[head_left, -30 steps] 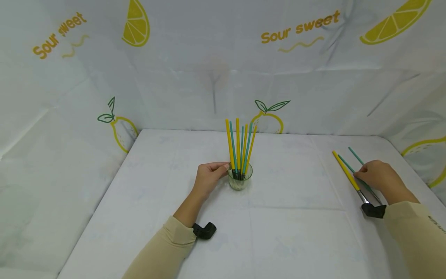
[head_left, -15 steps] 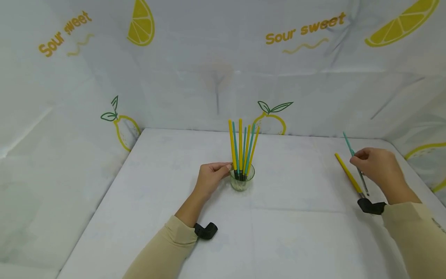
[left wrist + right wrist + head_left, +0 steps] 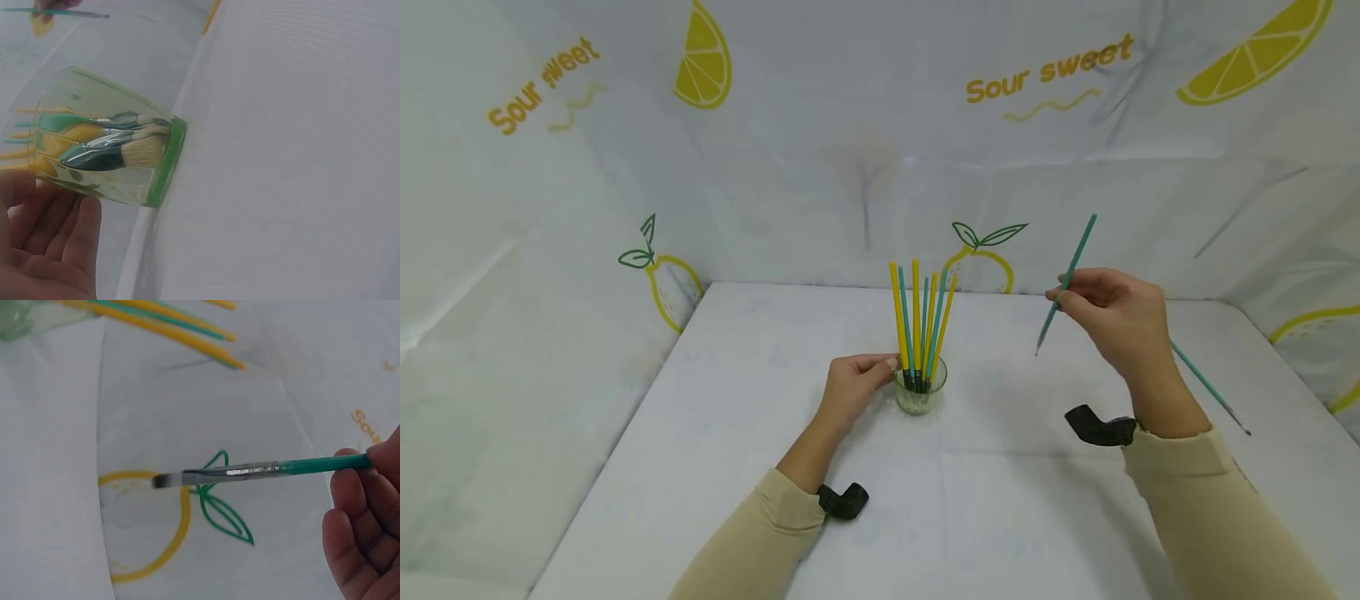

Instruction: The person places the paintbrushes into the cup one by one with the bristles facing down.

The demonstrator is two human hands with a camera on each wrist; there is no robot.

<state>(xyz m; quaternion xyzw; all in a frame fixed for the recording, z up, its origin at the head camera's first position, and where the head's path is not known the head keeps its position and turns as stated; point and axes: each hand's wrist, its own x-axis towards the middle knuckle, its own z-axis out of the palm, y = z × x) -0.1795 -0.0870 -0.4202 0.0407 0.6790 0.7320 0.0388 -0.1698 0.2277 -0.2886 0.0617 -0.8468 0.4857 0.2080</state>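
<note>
A greenish clear glass (image 3: 916, 398) stands upright on the white table, holding several paintbrushes (image 3: 916, 325) with yellow and teal handles, bristles down. My left hand (image 3: 853, 385) pinches the glass near its rim, thumb and fingers at its side; the left wrist view shows the brushes' bristles (image 3: 142, 152) through the wall. To the right of the glass, my right hand (image 3: 1116, 321) pinches a teal paintbrush (image 3: 1078, 250) in the air by its handle. Its dark, flat bristle tip (image 3: 164, 481) points down, with a silver ferrule above it.
Another teal paintbrush (image 3: 1210, 387) lies on the table (image 3: 1015, 517) at the right, partly behind my right wrist. A bit of yellow handle (image 3: 211, 17) shows in the left wrist view. Behind the table hangs a white lemon-print cloth (image 3: 820, 125).
My right hand has lifted a teal paintbrush from the table's right side and carried it left towards the glass, tilting its handle end rightward. The left hand stays on the glass.
</note>
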